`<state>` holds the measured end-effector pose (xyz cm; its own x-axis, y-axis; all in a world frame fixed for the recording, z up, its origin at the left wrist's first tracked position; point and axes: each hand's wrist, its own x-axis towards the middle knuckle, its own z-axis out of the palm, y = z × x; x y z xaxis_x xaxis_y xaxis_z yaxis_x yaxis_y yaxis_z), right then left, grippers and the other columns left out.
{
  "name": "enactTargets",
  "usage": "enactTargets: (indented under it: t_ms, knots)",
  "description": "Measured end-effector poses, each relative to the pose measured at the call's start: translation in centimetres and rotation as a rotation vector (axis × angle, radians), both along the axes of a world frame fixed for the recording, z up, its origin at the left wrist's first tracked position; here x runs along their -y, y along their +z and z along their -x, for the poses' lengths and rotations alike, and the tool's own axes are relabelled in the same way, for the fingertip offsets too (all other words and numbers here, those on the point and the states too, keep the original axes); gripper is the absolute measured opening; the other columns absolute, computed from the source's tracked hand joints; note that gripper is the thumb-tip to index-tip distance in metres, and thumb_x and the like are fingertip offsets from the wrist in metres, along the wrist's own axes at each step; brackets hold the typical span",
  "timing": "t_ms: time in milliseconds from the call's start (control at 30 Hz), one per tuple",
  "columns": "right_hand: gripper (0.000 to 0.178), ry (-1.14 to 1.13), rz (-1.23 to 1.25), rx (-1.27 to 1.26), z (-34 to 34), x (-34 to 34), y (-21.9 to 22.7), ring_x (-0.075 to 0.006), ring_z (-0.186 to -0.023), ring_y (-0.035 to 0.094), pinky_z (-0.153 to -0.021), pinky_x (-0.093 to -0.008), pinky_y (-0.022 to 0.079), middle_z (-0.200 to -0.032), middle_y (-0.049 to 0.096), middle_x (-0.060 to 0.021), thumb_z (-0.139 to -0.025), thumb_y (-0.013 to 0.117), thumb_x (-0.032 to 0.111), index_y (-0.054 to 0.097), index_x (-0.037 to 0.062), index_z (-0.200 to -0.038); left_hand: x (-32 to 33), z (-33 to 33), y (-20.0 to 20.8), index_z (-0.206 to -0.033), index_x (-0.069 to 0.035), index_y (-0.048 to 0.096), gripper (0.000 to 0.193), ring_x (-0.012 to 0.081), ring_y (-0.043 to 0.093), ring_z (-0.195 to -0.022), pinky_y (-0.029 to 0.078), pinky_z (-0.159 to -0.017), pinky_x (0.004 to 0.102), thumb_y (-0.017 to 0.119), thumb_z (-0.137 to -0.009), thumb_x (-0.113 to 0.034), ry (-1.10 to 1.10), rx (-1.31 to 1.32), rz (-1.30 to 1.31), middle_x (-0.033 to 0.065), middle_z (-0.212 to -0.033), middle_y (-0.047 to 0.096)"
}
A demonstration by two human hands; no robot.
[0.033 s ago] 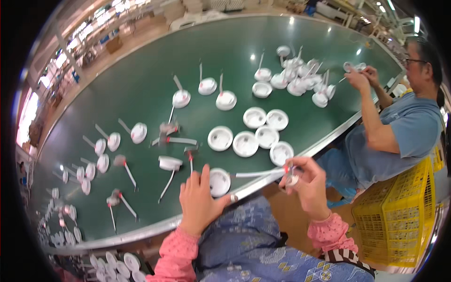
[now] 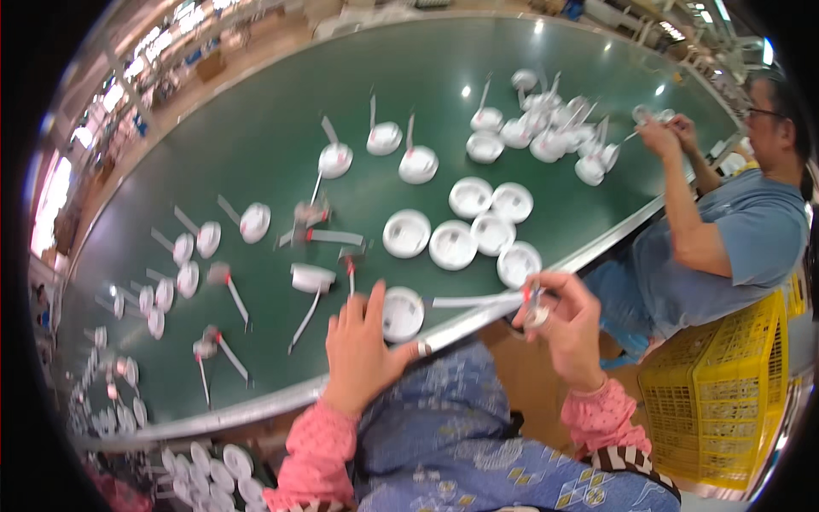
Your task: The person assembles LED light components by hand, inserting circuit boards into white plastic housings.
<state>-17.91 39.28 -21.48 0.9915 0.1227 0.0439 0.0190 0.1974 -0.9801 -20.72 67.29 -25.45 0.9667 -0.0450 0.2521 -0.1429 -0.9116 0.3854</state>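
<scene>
My left hand [image 2: 363, 350] lies at the table's near edge with its fingers stretched out. Its thumb and forefinger border a round white cup-shaped housing [image 2: 402, 314], and I cannot tell how firmly they touch it. To the right, my right hand [image 2: 572, 328] is closed in a pinch on a small pale part with a red band [image 2: 531, 295]. From that part a white sleeved cable [image 2: 473, 301] runs left over the metal edge toward the housing. The fingers partly hide the small part.
Several open white housings [image 2: 453, 245] lie beyond my hands. Wired connector pieces [image 2: 222, 277] and assembled white units [image 2: 418, 165] are spread over the green table [image 2: 324, 85]. A co-worker [image 2: 734, 222] handles parts at right, near a yellow crate [image 2: 708, 384]. More white discs [image 2: 237, 462] sit below left.
The view has shifted slightly, moving the tabletop things a little up and right in the picture. Both hands keep nearly the same pose and grip.
</scene>
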Motion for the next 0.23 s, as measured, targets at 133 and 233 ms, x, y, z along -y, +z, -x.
enactTargets:
  t_ms: [133, 233]
  knots:
    - [0.049, 0.05, 0.089, 0.047, 1.2, -2.2, 0.3, -0.0163, -0.084, 0.069, -0.062, -0.0232, 0.052, -0.112, 0.063, -0.0101, -0.084, 0.082, 0.007, 0.058, -0.0036, -0.125, -2.5, -0.2, -0.7, -0.145, -0.002, 0.049, 0.086, 0.0392, 0.057, -0.115, 0.048, -0.098, 0.0435, 0.084, -0.068, -0.02, -0.126, -0.103, 0.227, 0.0186, -0.123, 0.056]
    - [0.053, 0.11, 0.213, 0.218, 1.3, -3.8, -0.9, -0.0176, -0.087, 0.071, -0.072, -0.0229, 0.057, -0.123, 0.058, -0.0123, -0.084, 0.083, 0.008, 0.058, -0.0029, -0.13, -2.6, -0.4, -1.3, -0.144, -0.002, 0.05, 0.082, 0.0383, 0.056, -0.119, 0.046, -0.103, 0.0432, 0.082, -0.071, -0.022, -0.154, -0.114, 0.248, 0.0182, -0.128, 0.055]
